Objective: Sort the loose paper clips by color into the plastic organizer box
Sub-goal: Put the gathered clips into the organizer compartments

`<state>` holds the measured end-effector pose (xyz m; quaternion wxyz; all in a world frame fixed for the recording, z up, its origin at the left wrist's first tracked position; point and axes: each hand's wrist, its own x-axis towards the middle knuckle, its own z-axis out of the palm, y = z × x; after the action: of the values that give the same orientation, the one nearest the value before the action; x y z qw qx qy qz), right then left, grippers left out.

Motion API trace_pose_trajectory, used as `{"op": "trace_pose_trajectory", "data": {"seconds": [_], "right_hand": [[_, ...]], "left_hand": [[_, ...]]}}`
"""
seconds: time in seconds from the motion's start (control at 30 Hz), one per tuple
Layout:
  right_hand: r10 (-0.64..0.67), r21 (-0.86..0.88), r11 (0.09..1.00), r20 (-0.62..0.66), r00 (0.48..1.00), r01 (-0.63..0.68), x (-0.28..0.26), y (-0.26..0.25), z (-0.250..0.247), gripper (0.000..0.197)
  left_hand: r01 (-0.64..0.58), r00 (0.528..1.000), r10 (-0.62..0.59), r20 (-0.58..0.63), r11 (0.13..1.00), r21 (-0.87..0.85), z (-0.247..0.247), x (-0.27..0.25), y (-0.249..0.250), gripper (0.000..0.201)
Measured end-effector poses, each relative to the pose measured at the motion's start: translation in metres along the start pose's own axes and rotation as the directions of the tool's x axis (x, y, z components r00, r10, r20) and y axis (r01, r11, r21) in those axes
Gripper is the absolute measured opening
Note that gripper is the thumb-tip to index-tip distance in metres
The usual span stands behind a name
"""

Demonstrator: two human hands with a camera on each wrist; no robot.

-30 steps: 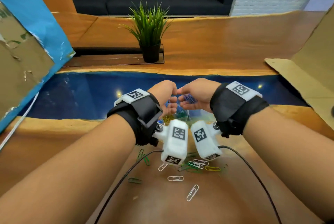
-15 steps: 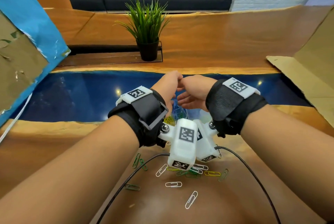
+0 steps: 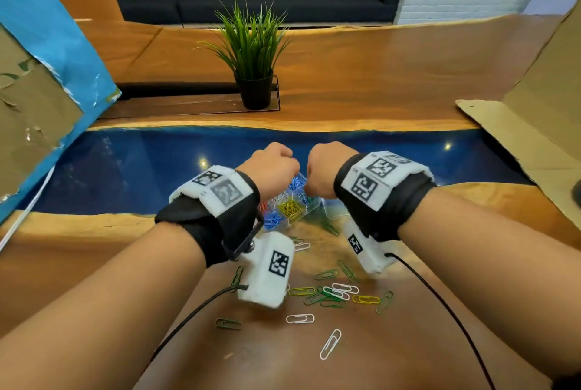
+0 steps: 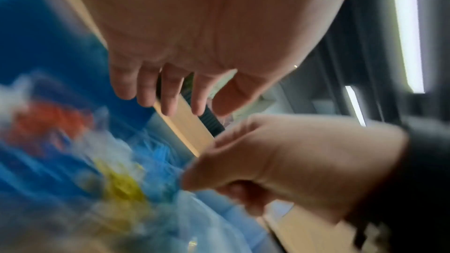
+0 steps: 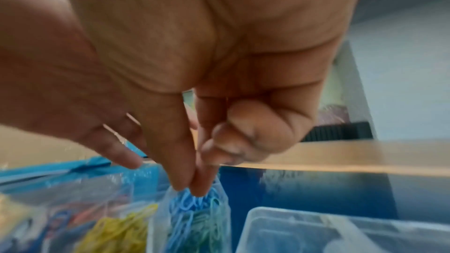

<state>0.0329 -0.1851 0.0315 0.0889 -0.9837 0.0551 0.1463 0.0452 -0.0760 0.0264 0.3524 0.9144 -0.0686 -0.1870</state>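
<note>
Both hands over clear box (image 3: 309, 205) on bench (image 3: 94, 251). Right hand (image 5: 194, 84) fingers (image 5: 177, 170) pinched above blue clips (image 5: 194, 211), grip contents unclear; left hand (image 4: 207, 36) fingers relaxed, empty. Loose clips (image 3: 330, 293) nearer, awaiting sorting.

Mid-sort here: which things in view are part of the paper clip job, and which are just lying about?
Job:
organizer box with sorted blue, yellow and red clips
loose clips on the wood, green, white, yellow
left hand, right hand over the box

Lying about:
potted plant
cardboard
blue sheet
</note>
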Motion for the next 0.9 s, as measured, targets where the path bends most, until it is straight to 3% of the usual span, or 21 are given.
{"op": "trace_pose_trajectory", "data": {"seconds": [0.1, 0.17, 0.23, 0.4, 0.73, 0.9], "right_hand": [[0.000, -0.140, 0.990, -0.002, 1.000, 0.000, 0.005, -0.010, 0.007, 0.025], [0.003, -0.173, 0.985, 0.003, 1.000, -0.003, 0.008, -0.014, 0.011, 0.030], [0.005, -0.184, 0.983, -0.011, 1.000, -0.007, 0.010, -0.018, 0.013, 0.030], [0.008, -0.195, 0.981, -0.023, 1.000, -0.012, 0.011, -0.021, 0.014, 0.028], [0.068, 0.079, 0.995, -0.053, 0.996, -0.063, 0.013, -0.005, 0.006, 0.029], [0.059, 0.068, 0.996, -0.055, 0.997, -0.055, 0.015, -0.007, 0.004, 0.030]], "left_hand": [[-0.021, 1.000, 0.015, 0.020, 0.937, 0.349, -0.001, -0.007, -0.019, 0.069], [-0.027, 0.999, 0.011, 0.037, 0.881, 0.472, 0.001, -0.012, -0.030, 0.087], [-0.027, 0.999, 0.000, 0.051, 0.846, 0.533, 0.002, -0.014, -0.037, 0.092], [-0.054, 0.998, 0.032, 0.048, 0.807, 0.588, 0.002, -0.012, -0.045, 0.063], [-0.109, 0.994, 0.073, 0.086, 0.817, 0.566, -0.009, -0.014, -0.054, 0.075], [-0.155, 0.987, 0.111, 0.113, 0.809, 0.567, -0.011, -0.014, -0.057, 0.076]]}}
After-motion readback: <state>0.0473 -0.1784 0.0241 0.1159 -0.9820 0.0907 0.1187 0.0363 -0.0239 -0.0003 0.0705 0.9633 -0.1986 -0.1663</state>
